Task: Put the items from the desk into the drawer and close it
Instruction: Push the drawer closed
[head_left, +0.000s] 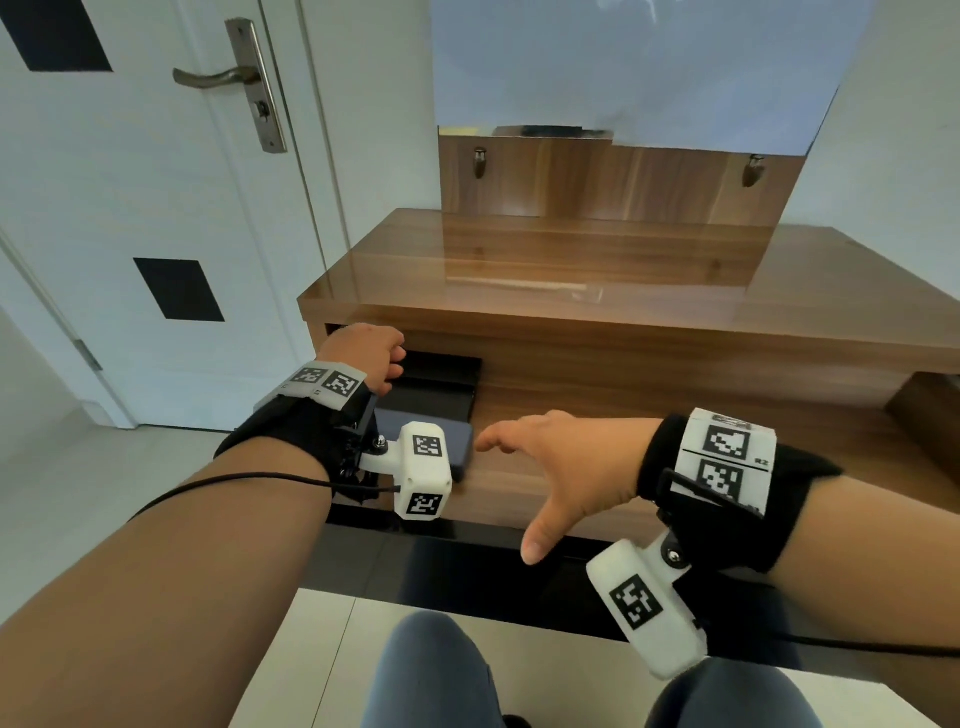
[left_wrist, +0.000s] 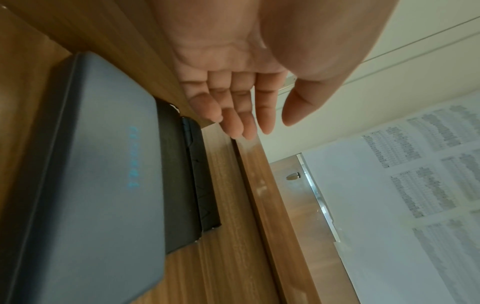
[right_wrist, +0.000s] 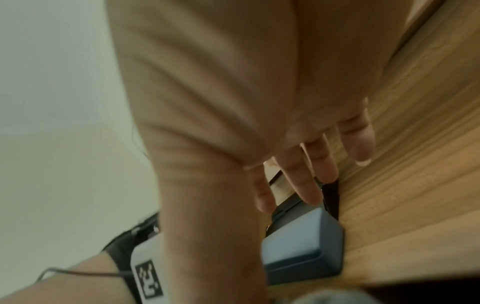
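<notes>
Open drawer (head_left: 623, 431) pulled out under the bench (head_left: 571, 270), with a blue-grey case (head_left: 460, 441) lying flat at its left end, on or against a black tray (head_left: 436, 387) nearer the drawer's back. Left hand (head_left: 366, 358) hovering at the drawer's back left corner, just under the bench edge, fingers (left_wrist: 265, 115) straight and relaxed, holding nothing. Right hand (head_left: 563, 462) over the middle of the drawer, palm down, spread wide and empty, fingertips just short of the case's right side, likely to nudge or square it so that the drawer can slide shut. Case apparently laid low and flat to clear the bench overhang. Long axis seemingly running front to back in the drawer, one short end toward the drawer front, the other toward the tray, printed lid facing up. Contact between right fingertips and case not clear from the blurred right wrist view.
</notes>
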